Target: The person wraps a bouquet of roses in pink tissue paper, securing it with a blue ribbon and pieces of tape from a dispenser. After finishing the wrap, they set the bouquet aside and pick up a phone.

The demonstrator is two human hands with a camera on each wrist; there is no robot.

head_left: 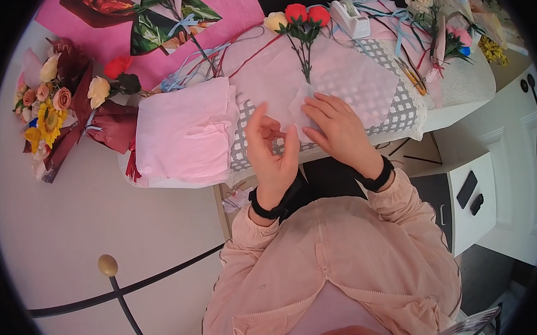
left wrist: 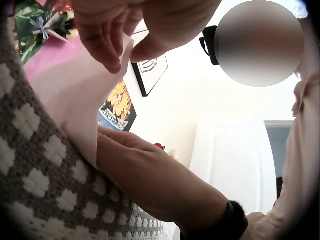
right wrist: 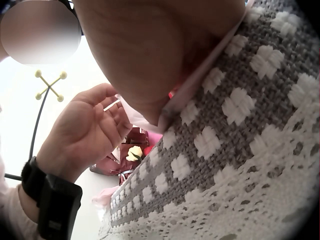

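Observation:
Two red roses (head_left: 319,15) and a cream rose (head_left: 276,21) lie on a spread pale pink sheet (head_left: 255,63), stems toward the person. My left hand (head_left: 271,158) is at the sheet's near edge, palm turned inward; in the left wrist view, the left hand (left wrist: 150,22) pinches a raised corner of the sheet (left wrist: 85,85) between thumb and fingers. Beside it, my right hand (head_left: 342,131) rests with fairly straight fingers on the folded paper around the lower stems. The right wrist view has the right hand (right wrist: 140,55) low against the sheet, its fingertips partly hidden.
A stack of pink sheets (head_left: 180,132) lies left of the hands, with wrapped bouquets (head_left: 50,117) beyond. A white tape dispenser (head_left: 352,20) stands behind the roses. Scissors (head_left: 411,76) and ribbons lie at the right. Underneath is a grey-and-white crocheted cloth (head_left: 406,104).

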